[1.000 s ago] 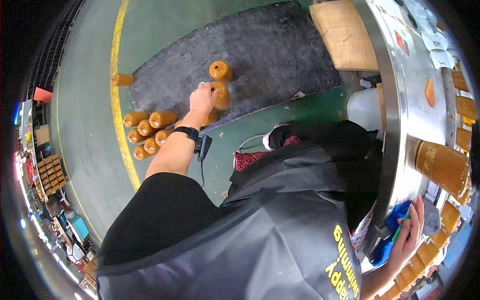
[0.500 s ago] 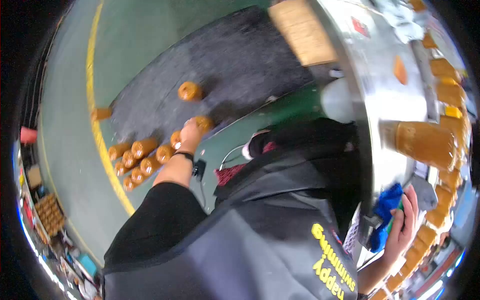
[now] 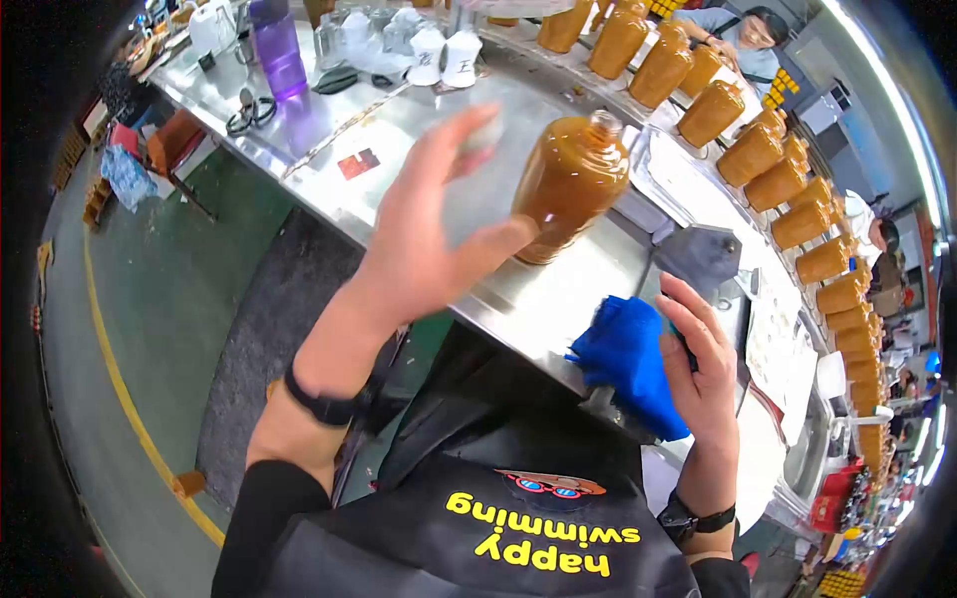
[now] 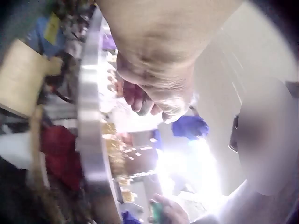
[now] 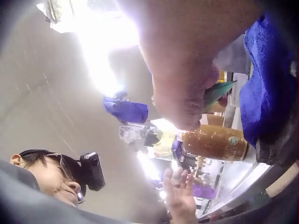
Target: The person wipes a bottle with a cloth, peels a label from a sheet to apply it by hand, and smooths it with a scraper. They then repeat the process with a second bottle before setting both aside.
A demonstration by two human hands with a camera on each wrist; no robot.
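A glossy brown bottle (image 3: 570,184) with a narrow neck stands upright on the steel table (image 3: 498,299). Just left of it, my left hand (image 3: 424,234) is raised over the table edge, fingers and thumb spread around nothing; a ring shows on one finger. The thumb overlaps the bottle's side in the head view. My right hand (image 3: 706,374) is at the table's near side, beside a crumpled blue cloth (image 3: 626,359). Between its fingers it holds a thin green piece (image 5: 219,94), whose kind is mostly hidden by the hand.
Beyond the table, a long row of similar brown bottles (image 3: 713,112) curves away to the right. A purple bottle (image 3: 276,50), scissors (image 3: 249,112) and small white containers (image 3: 461,58) stand at the table's far left. A person (image 3: 743,45) sits across.
My left hand has let go of a brown bottle by the group on the dark floor mat and come up to the table. The head view has turned to the table; my right hand keeps the green piece.
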